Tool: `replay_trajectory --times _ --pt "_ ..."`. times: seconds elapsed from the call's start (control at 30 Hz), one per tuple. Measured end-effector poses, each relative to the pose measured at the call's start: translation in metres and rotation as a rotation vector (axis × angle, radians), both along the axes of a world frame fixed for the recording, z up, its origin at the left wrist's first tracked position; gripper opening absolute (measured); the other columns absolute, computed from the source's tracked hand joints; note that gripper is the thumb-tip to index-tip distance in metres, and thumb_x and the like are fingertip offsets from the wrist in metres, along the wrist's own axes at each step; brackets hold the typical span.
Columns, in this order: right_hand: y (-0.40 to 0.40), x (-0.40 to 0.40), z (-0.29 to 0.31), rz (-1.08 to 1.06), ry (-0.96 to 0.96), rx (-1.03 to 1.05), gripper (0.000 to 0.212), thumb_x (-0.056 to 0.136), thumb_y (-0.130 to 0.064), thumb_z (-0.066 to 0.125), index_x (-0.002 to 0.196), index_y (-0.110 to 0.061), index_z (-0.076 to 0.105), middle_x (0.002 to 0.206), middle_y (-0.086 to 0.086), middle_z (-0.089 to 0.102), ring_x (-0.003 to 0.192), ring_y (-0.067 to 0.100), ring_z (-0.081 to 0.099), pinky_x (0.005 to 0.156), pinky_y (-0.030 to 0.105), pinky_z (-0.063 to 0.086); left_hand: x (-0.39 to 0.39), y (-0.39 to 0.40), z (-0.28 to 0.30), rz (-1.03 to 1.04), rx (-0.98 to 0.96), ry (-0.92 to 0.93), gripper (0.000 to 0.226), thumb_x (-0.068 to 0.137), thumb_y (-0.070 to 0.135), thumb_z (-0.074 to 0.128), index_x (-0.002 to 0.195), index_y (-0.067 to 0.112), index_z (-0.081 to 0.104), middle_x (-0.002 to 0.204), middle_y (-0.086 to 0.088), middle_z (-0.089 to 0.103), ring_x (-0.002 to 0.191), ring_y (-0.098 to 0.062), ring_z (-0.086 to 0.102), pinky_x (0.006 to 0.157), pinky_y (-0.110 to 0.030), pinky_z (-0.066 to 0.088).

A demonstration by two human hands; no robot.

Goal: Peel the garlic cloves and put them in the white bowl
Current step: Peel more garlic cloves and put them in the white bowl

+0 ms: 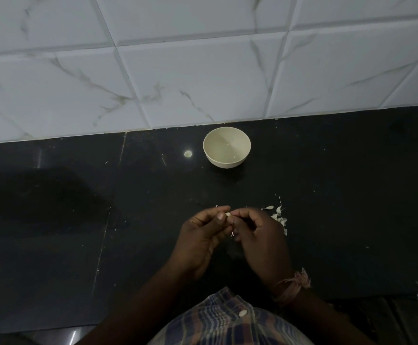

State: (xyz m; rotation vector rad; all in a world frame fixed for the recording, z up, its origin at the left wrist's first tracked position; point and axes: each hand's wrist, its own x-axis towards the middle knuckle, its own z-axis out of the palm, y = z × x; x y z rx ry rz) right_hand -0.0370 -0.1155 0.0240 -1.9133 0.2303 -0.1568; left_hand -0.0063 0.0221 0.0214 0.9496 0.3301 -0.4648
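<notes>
A small garlic clove (227, 214) shows between the fingertips of both hands, above the black counter. My left hand (203, 235) pinches it between thumb and forefinger. My right hand (260, 235) has curled fingers meeting the clove from the right side. A little pile of garlic cloves and skins (279, 216) lies on the counter just behind and right of my right hand, partly hidden by it. The white bowl (227, 147) stands upright farther back near the wall, with only a tiny speck visible inside.
The black stone counter (339, 195) runs left to right and meets a white marble-patterned tiled wall (203, 78) at the back. Small bits of skin are scattered around. A thread band is tied on my right wrist (292, 285).
</notes>
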Motion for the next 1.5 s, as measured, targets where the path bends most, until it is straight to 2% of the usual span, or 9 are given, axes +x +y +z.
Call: replay_trajectory --times 0.27,0.37,0.6,0.73,0.83,0.93,1.1,1.37,1.5 --pt "-0.002 0.001 0.007 -0.002 -0.112 -0.035 0.009 0.096 -0.014 0.067 0.100 -0.020 0.071 0.093 -0.014 0.068 0.081 0.009 0.069 0.072 0.035 0.058 0.005 -0.002 0.004 -0.004 0.003 -0.077 0.017 0.081 0.005 0.065 0.095 0.003 0.075 0.089 -0.015 0.075 0.079 -0.018 0.073 0.071 -0.024 0.060" --pt "-0.003 0.003 0.009 0.014 -0.128 -0.009 0.011 0.095 -0.013 0.067 0.102 -0.021 0.069 0.097 -0.013 0.068 0.087 0.010 0.070 0.074 0.035 0.059 0.006 -0.003 0.006 -0.020 -0.024 -0.122 0.016 0.085 0.006 0.062 0.097 0.003 0.072 0.088 -0.013 0.073 0.079 -0.018 0.071 0.072 -0.026 0.060" --pt "-0.002 0.005 0.007 -0.005 -0.053 0.120 0.015 0.095 -0.009 0.068 0.097 -0.024 0.070 0.094 -0.006 0.072 0.081 0.013 0.071 0.073 0.032 0.059 0.005 -0.004 0.005 0.007 0.033 -0.135 0.028 0.083 0.006 0.065 0.110 0.002 0.071 0.091 -0.012 0.075 0.079 -0.016 0.072 0.072 -0.025 0.060" --pt "-0.001 0.006 0.005 -0.031 -0.027 0.163 0.010 0.094 -0.014 0.070 0.096 -0.024 0.071 0.092 -0.005 0.073 0.081 0.014 0.072 0.072 0.032 0.060 0.005 -0.003 0.006 0.031 0.058 -0.140 0.029 0.080 0.006 0.069 0.109 0.002 0.072 0.094 -0.015 0.076 0.083 -0.019 0.073 0.075 -0.026 0.060" --pt "-0.002 0.007 0.005 -0.030 -0.017 0.172 0.008 0.094 -0.015 0.071 0.096 -0.023 0.072 0.088 -0.005 0.073 0.078 0.013 0.071 0.070 0.026 0.057 0.006 -0.004 0.009 0.039 0.070 -0.114 0.032 0.076 0.008 0.073 0.107 -0.001 0.073 0.097 -0.020 0.075 0.086 -0.025 0.074 0.077 -0.031 0.061" --pt "-0.002 0.007 0.003 -0.032 -0.012 0.140 0.008 0.093 -0.017 0.072 0.095 -0.024 0.072 0.088 -0.006 0.073 0.081 0.012 0.071 0.073 0.027 0.057 0.008 -0.003 0.010 0.041 0.145 -0.108 0.022 0.079 0.007 0.075 0.101 0.002 0.076 0.096 -0.023 0.075 0.086 -0.031 0.072 0.077 -0.035 0.061" --pt "-0.003 0.007 -0.005 -0.011 -0.048 -0.012 0.010 0.093 -0.015 0.072 0.096 -0.024 0.072 0.088 -0.012 0.071 0.082 0.008 0.070 0.074 0.030 0.058 0.010 -0.002 0.010 0.006 0.249 -0.141 0.013 0.091 -0.007 0.064 0.099 -0.002 0.073 0.088 -0.018 0.076 0.077 -0.022 0.074 0.067 -0.026 0.059" --pt "-0.003 0.006 -0.005 -0.035 -0.014 0.022 0.012 0.092 -0.013 0.072 0.092 -0.025 0.072 0.088 -0.011 0.072 0.081 0.008 0.071 0.074 0.030 0.058 0.011 -0.001 0.007 -0.020 0.287 -0.136 0.013 0.091 -0.006 0.065 0.098 0.000 0.074 0.095 -0.024 0.075 0.082 -0.030 0.073 0.074 -0.034 0.061" --pt "-0.001 0.006 -0.001 -0.053 0.072 0.156 0.010 0.092 -0.013 0.072 0.090 -0.023 0.073 0.084 -0.008 0.074 0.079 0.007 0.072 0.070 0.024 0.057 0.011 -0.002 0.006 -0.023 0.295 -0.119 0.015 0.091 -0.007 0.064 0.094 0.002 0.075 0.091 -0.024 0.075 0.076 -0.029 0.073 0.071 -0.035 0.061"
